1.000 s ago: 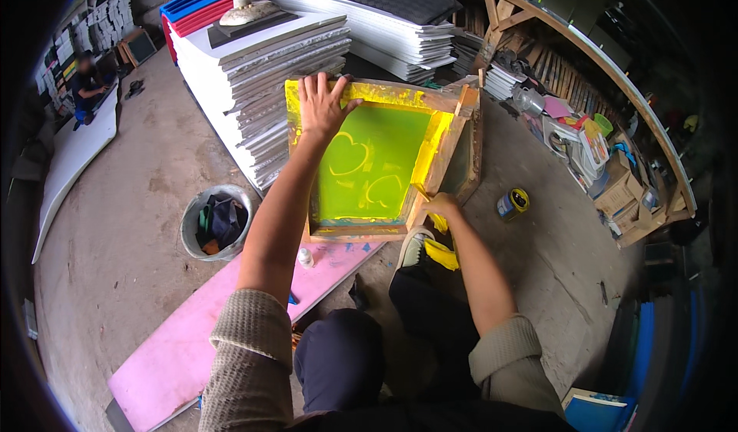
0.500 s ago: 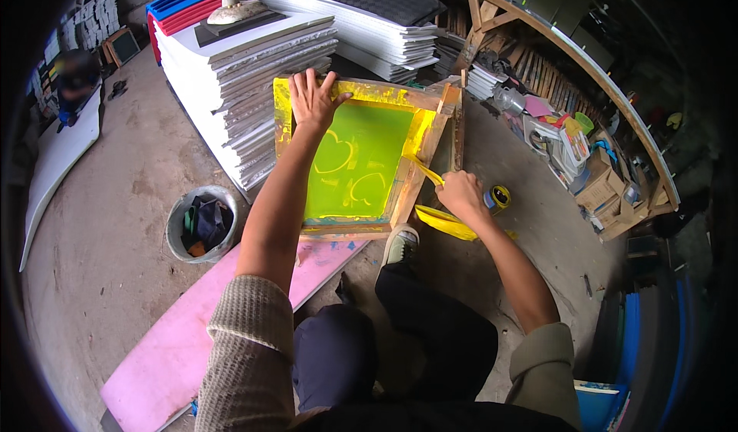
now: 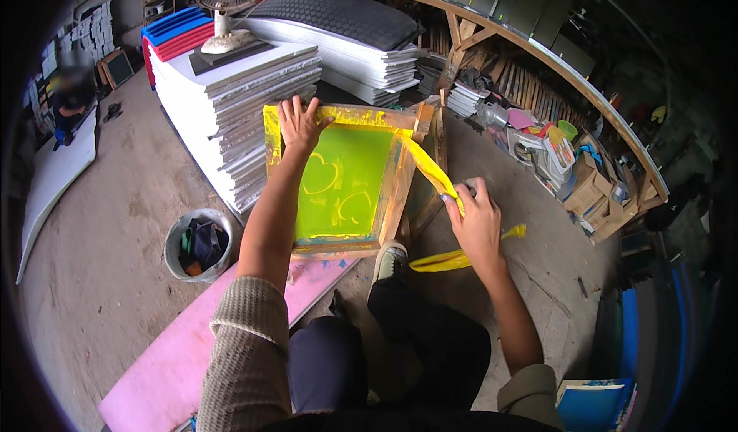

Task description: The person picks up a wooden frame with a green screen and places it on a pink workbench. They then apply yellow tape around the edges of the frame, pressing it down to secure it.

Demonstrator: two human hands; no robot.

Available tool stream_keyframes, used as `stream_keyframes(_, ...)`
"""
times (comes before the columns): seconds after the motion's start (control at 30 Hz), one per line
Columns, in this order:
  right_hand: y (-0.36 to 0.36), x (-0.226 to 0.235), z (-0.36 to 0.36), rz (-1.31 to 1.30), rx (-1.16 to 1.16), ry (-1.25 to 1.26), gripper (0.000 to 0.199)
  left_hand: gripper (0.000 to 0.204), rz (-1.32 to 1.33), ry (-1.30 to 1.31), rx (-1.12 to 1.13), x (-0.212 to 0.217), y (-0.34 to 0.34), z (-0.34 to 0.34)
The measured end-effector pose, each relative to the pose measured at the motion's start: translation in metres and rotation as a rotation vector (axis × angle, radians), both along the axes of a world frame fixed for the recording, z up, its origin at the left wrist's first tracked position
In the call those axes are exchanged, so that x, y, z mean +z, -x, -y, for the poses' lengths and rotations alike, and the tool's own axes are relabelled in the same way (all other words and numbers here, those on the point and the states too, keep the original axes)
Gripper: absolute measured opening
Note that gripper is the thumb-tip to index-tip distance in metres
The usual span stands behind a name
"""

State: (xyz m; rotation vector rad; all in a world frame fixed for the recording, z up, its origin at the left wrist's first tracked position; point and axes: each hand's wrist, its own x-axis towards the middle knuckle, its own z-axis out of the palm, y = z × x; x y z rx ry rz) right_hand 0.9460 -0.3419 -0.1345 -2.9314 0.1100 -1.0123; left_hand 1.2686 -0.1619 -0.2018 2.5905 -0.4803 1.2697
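my left hand (image 3: pixel 301 127) has its fingers spread over the top rail of this wooden screen frame (image 3: pixel 346 182); it's propped right by the pink board (image 3: pixel 319 282); my right hand (image 3: pixel 478 223) is pinching a yellow strip (image 3: pixel 432 169) that stretches to the frame's upper right corner

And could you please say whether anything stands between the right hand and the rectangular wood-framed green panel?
Only the long, flexible yellow strip spans the gap, from the right hand to the wood-framed green panel's upper right; nothing else visible intervenes.
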Motion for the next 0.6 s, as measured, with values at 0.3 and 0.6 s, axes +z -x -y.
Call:
stream_keyframes(0.3,-0.059,-0.039,0.001,0.459,0.355,-0.414,0.018,0.05,-0.036,-0.041,0.025,-0.004,0.0,0.001)
stream_keyframes(0.6,-0.148,-0.096,0.012,0.18,0.161,-1.748,0.035,0.05,-0.049,-0.057,0.04,-0.003,-0.002,-0.006)
